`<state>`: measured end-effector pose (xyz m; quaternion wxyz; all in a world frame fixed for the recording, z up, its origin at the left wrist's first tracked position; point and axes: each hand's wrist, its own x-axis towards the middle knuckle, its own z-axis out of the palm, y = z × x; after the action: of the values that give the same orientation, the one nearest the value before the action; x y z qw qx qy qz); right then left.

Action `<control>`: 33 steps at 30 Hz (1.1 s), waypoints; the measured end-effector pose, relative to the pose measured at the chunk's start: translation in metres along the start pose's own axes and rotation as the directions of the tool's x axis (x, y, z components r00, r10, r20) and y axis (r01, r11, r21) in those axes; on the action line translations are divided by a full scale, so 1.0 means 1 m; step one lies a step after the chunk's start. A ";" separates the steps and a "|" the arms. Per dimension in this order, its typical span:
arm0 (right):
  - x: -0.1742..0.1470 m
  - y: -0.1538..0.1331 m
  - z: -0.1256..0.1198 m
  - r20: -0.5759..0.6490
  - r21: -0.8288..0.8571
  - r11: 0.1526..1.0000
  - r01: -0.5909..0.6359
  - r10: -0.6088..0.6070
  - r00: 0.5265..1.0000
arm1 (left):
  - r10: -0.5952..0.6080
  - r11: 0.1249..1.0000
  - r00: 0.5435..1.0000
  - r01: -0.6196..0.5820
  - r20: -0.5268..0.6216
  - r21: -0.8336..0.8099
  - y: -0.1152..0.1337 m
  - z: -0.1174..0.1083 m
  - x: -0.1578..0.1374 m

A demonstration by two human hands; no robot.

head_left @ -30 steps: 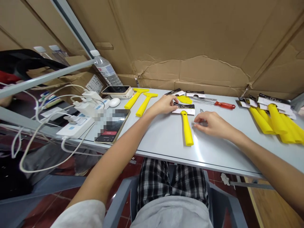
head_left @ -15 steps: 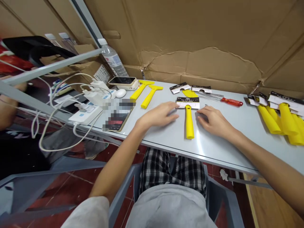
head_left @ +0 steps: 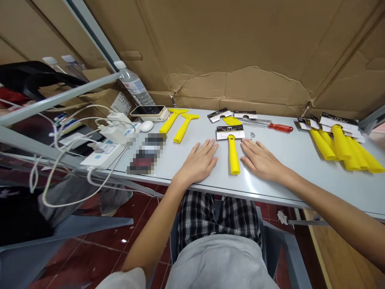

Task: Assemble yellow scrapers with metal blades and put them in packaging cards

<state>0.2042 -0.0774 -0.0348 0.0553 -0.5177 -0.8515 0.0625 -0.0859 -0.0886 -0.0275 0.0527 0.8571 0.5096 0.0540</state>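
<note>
Left hand: Lay flat, palm down on the tabletop, fingers extended; it gripped nothing.
Right hand: Lay flat likewise, thumb apart from the fingers; it gripped nothing.
Carded yellow handle: Lay between the 2 hands, its card at the end away from the wearer. The right fingertips were just beside the card's lower corner; contact could not be confirmed.
Roll hazard: The handle's barrel looked rounded. A sideways nudge from either thumb could have turned it and skewed the card.
Crease hazard: The card looked thin. Right fingers sliding forward could have bent its corner.
Edge hazard: The handle's plain end pointed toward the table edge between the wrists; a pull toward the wearer could have dropped it.
Bare yellow handles: 2 lay beyond the left hand, to its left. A wide left reach could have scattered them.
Red-handled tool: Lay beyond the right hand. A careless forward reach could have struck it.
Carded stack: Lay well to the right of the right hand, overlapping. A right elbow swing could have made it slide.
White cables: Looped left of the left hand; a snagged left sleeve could have dragged the power strip.
</note>
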 end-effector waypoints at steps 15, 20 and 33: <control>-0.002 -0.004 -0.010 0.034 -0.092 0.996 -0.005 0.008 0.999 | 0.022 0.998 0.999 -0.020 -0.039 0.058 0.001 0.008 -0.001; 0.019 -0.031 -0.046 0.030 -0.096 0.988 -0.121 0.125 0.992 | 0.034 0.997 0.998 -0.030 -0.046 0.073 0.002 0.008 -0.002; 0.069 -0.077 -0.040 0.021 -0.179 0.975 -0.134 0.140 0.990 | -0.100 0.993 0.953 0.114 -0.285 0.036 0.007 0.006 -0.008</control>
<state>0.1119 -0.0496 0.0191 -0.0095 -0.5769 -0.8167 -0.0013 -0.0831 -0.0995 -0.0328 -0.0401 0.8128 0.5588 0.1596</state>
